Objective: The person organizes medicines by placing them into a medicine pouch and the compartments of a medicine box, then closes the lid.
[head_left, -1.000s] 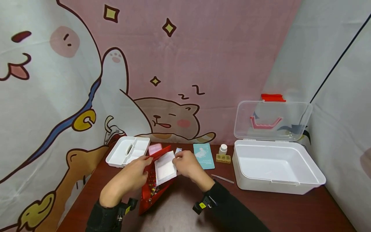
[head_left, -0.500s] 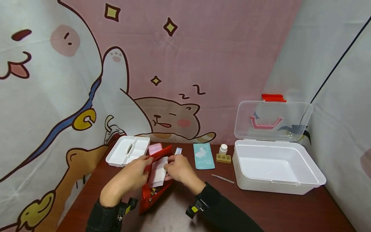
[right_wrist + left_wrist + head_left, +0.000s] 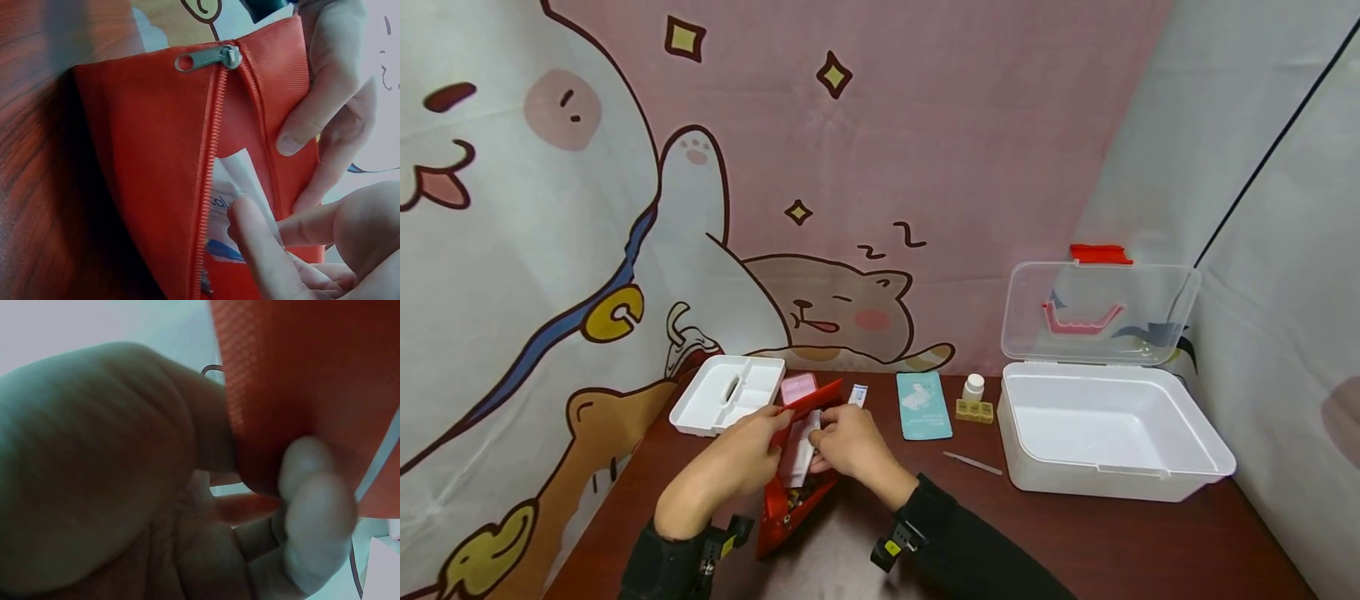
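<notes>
A red zippered pouch [image 3: 156,156] stands unzipped on the table, its silver zipper pull [image 3: 203,58] at one end of the opening. My left hand [image 3: 741,454] grips the pouch's edge, thumb on one face and fingers on the other; the left wrist view shows the red fabric [image 3: 300,375] between them. With thumb and fingers my right hand [image 3: 852,446] pinches a flat white packet [image 3: 236,187] with blue print, partly inside the pouch opening. Small colourful items [image 3: 797,497] show in the pouch below the packet.
To the right stands a white box [image 3: 1090,467] with its clear lid raised. Near it are a white bottle [image 3: 973,386], a yellow pill case [image 3: 974,411], a teal packet [image 3: 923,407] and tweezers [image 3: 972,463]. A white compartment tray [image 3: 696,408] and pink case [image 3: 798,387] lie behind the pouch.
My right hand has moved left and carried the white packet from above the pouch down into its opening. The left hand keeps its grip on the pouch edge.
</notes>
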A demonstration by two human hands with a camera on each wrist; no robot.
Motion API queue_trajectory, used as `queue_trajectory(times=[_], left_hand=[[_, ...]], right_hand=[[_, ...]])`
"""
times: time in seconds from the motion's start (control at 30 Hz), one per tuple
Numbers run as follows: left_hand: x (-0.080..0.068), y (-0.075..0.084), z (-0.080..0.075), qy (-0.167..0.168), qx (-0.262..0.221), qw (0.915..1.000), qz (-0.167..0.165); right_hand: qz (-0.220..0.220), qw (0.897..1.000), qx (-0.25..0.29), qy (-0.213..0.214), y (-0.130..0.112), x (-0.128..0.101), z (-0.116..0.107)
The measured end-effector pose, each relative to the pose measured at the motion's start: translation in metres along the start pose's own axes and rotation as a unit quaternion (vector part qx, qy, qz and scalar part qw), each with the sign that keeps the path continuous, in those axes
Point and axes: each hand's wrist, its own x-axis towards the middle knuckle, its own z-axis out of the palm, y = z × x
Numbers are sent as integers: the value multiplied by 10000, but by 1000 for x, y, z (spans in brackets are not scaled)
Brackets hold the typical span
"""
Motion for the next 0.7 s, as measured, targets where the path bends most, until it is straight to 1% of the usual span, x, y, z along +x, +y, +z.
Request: queue_trajectory(times=[0.1,0.2,0.27,0.33,0.37,0.43,0.53,0.6,0.7], left_hand=[[0,-2,1,-24,-12,10000,-9],[0,-3,0,-35,15,10000,-34],[0,-3,0,-37,13,10000,-61],[1,-2,-1,-35,26,10000,-61],[1,-2,-2,-39,18,10000,-65],[1,-1,-2,-20,18,10000,-56],[0,0,-1,21,24,10000,3],[0,0,0,43,11,10000,41],[-1,1,0,17,-44,10000,39]], right_hand=[[-56,9986,-494,203,-2,1,-3],[-159,9921,-1148,478,-4,2,-9],[-236,9877,-1421,616,-4,2,-13],[-266,9855,-1537,670,-4,3,-14],[-269,9861,-1500,658,-3,3,-14],[-207,9907,-1217,568,-2,4,-11],[-97,9973,-607,407,-1,5,-5],[-79,9990,-273,333,-1,6,0],[-84,9995,-110,270,-1,7,5]])
